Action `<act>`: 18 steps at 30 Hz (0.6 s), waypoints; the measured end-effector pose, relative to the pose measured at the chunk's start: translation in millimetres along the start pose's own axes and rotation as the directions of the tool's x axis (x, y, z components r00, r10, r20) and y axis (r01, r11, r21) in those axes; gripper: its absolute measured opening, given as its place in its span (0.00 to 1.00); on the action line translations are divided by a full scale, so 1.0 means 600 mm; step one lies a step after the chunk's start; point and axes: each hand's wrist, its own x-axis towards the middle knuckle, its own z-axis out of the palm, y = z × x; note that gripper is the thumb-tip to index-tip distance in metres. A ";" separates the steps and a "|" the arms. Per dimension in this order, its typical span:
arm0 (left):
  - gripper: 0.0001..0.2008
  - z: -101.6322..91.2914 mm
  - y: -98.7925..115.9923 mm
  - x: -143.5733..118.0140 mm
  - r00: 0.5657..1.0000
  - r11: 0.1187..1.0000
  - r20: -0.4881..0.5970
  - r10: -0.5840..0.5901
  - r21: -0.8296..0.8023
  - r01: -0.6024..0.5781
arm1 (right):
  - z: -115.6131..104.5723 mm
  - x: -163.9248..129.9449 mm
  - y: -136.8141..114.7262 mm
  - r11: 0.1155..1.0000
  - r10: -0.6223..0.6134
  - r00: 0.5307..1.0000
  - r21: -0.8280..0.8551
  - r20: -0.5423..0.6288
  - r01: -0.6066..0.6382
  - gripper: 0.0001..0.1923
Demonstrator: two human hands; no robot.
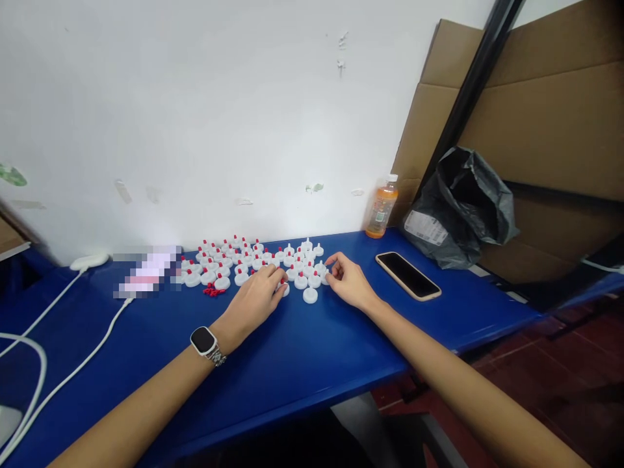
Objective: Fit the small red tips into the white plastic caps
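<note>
Many white squeeze-bottle caps, round with a pointed nozzle, stand in a cluster on the blue table. Most carry a small red tip, such as this red-tipped cap (222, 281); a few at the right have bare nozzles, like this bare cap (318, 249). My left hand (258, 296), wearing a watch, has its fingers closed around a red-tipped cap (285, 289) at the front of the cluster, partly hidden. At the cluster's right edge, my right hand (349, 281) pinches a white cap (325, 277) between thumb and fingers. One white cap (310, 296) sits in front, between both hands.
Loose red tips (213, 290) lie in a small pile left of my left hand. A phone (408, 275), an orange drink bottle (383, 207) and a grey plastic bag (458, 208) are to the right. White cables (92, 357) run along the table's left side.
</note>
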 end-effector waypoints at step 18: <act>0.19 0.000 0.011 -0.009 0.979 0.997 -0.200 0.030 0.074 -0.015 | 0.048 0.020 -0.023 0.993 -0.092 0.996 -0.067 0.018 0.093 0.11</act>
